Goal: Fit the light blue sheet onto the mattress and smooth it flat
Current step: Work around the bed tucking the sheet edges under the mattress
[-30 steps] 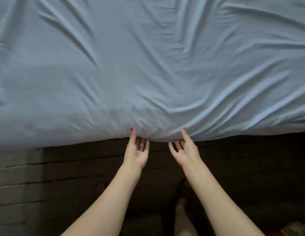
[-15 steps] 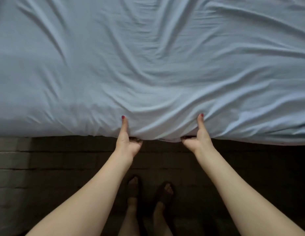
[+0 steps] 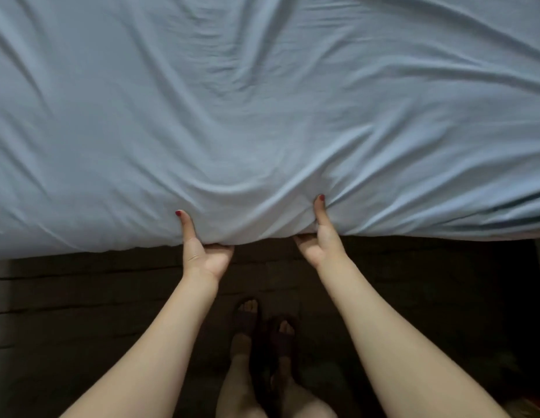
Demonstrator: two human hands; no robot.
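The light blue sheet (image 3: 262, 116) covers the whole top of the mattress and fills the upper half of the head view, with long creases fanning out from its near edge. My left hand (image 3: 202, 254) grips that near edge, thumb on top of the fabric and fingers curled under it. My right hand (image 3: 318, 242) grips the same edge a little to the right, thumb pressed into a bunch of folds. The mattress itself is hidden under the sheet.
Below the sheet's edge runs the dark side of the bed and a dark plank floor (image 3: 81, 327). My two feet in dark sandals (image 3: 262, 327) stand close to the bed between my forearms.
Both hands went from open at the sheet's edge to gripping it, thumbs on top. The fabric between them has bunched, and the view has tilted down to show my feet.
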